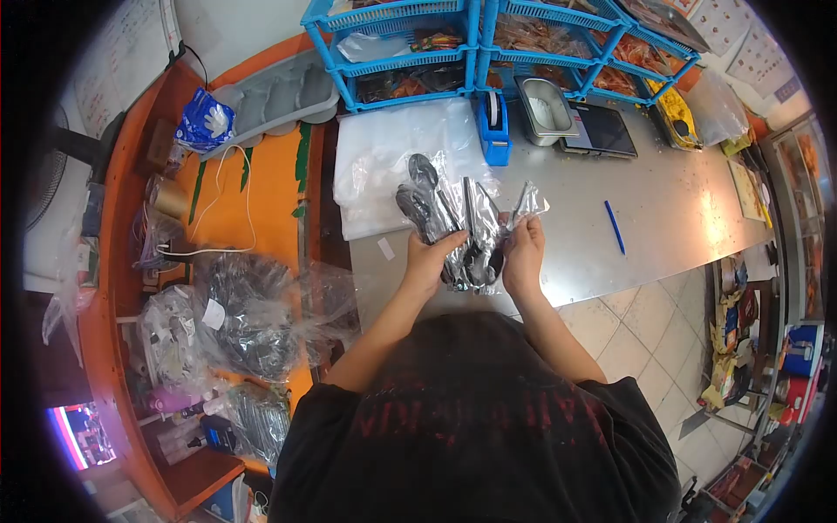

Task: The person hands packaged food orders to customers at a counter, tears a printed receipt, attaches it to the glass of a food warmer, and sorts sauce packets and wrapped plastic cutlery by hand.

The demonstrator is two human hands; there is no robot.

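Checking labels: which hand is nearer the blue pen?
The right hand, holding the wrapped cutlery on the side facing the pen; the left hand is opposite.

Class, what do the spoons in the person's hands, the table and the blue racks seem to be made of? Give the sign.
Spoons: probably plastic, black and glossy, with bright highlights; the clear wrap over them muddles the shine.
Table: likely stainless steel, smooth grey with a blurred glare.
Racks: apparently moulded plastic, evenly blue, with slotted sides.

Black spoons in crinkled clear wrappers, two bowls pointing away, sit bunched between left hand and right hand above a table.
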